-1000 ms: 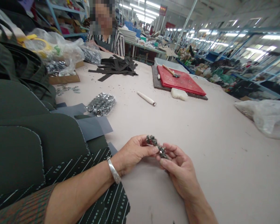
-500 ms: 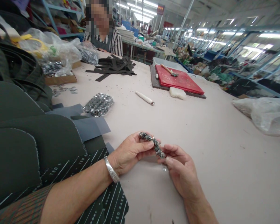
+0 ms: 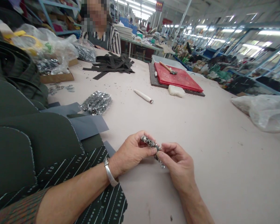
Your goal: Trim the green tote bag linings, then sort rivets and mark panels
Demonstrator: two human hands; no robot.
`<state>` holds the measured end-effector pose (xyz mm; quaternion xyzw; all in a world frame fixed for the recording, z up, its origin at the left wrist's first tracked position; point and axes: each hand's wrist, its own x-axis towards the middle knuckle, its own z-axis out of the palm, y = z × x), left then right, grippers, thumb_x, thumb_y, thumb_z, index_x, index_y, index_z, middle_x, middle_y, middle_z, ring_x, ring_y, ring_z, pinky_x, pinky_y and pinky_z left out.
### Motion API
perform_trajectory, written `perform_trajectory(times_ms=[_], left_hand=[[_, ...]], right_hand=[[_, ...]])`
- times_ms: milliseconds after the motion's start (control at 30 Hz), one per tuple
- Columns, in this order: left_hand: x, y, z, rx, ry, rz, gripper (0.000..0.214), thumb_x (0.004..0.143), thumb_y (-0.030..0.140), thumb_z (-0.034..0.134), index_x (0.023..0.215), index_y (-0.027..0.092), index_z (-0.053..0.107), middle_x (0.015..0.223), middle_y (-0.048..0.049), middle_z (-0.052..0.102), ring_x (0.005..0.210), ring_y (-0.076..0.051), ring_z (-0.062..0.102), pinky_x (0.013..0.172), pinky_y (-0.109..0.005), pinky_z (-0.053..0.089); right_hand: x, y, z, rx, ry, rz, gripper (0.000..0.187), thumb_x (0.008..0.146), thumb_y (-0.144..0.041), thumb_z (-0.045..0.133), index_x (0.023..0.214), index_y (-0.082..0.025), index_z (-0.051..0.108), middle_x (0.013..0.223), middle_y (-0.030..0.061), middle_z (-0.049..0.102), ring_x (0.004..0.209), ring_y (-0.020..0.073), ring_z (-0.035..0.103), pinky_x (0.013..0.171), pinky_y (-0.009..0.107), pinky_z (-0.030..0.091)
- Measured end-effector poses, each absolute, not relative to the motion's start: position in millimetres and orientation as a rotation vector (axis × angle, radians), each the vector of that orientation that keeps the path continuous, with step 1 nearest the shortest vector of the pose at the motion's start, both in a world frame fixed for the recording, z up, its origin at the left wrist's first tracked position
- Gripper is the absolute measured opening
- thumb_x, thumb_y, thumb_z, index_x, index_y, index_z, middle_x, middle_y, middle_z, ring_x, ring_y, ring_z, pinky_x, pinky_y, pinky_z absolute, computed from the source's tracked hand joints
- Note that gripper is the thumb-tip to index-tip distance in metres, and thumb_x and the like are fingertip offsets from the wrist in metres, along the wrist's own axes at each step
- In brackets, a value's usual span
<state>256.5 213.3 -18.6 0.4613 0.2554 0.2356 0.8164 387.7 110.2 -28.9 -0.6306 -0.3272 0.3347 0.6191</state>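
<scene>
A short bunched strand of small shiny metal pieces (image 3: 149, 142) is held just above the pale tabletop (image 3: 214, 149). My left hand (image 3: 132, 152), a silver bangle at its wrist, grips the strand between thumb and fingers. At the strand's lower end my right hand (image 3: 180, 166) has thumb and forefinger closed on it, the other fingers curled. A few of the pieces hang below the fingertips, near the table. Exactly how the pieces are joined is too small to make out.
Dark green panels (image 3: 53, 133) and printed lining (image 3: 102, 186) lie at left. Beyond are a bag of metal parts (image 3: 96, 102), a white-handled tool (image 3: 143, 96), black strips (image 3: 113, 64), and a hammer (image 3: 168, 68) on a red board (image 3: 177, 77). A person (image 3: 113, 39) sits opposite.
My right thumb and forefinger have come in closer to my left fingertips and now cover the strand's lower part. The whole view has shifted slightly.
</scene>
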Motion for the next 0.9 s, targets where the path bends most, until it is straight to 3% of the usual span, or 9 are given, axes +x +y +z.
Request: perform_trajectory(times_ms=[233,467,900], left_hand=[[256.3,213.9,-16.3,0.869,0.551,0.481,0.028,0.065,0.019,0.081,0.081,0.015,0.059,0.072,0.0029,0.062,0.064,-0.010,0.059,0.064,-0.024,0.050],[255.7,216.0,-14.8,0.726,0.550,0.490,0.029,0.063,0.016,0.082,0.083,0.012,0.061,0.073,0.0026,0.060,0.066,-0.009,0.059,0.064,-0.024,0.055],[255.2,216.7,-14.9,0.644,0.583,0.498,0.033,0.063,0.014,0.084,0.088,0.012,0.062,0.073,0.0019,0.061,0.065,-0.009,0.060,0.060,-0.021,0.056]], right_hand=[[391.2,107.2,-32.7,-1.335,-0.622,0.908,0.020,0.070,-0.031,0.083,0.081,-0.022,0.069,0.070,-0.0023,0.069,0.062,0.0096,0.059,0.058,0.020,0.046],[389.7,107.0,-20.7,-1.218,-0.435,1.063,0.019,0.064,-0.029,0.082,0.077,-0.019,0.074,0.061,-0.0013,0.064,0.055,0.0098,0.056,0.056,0.022,0.046],[391.1,105.7,-18.2,-1.207,-0.479,1.129,0.011,0.064,-0.026,0.076,0.072,-0.019,0.071,0.056,-0.0014,0.060,0.050,0.0098,0.052,0.050,0.021,0.041]])
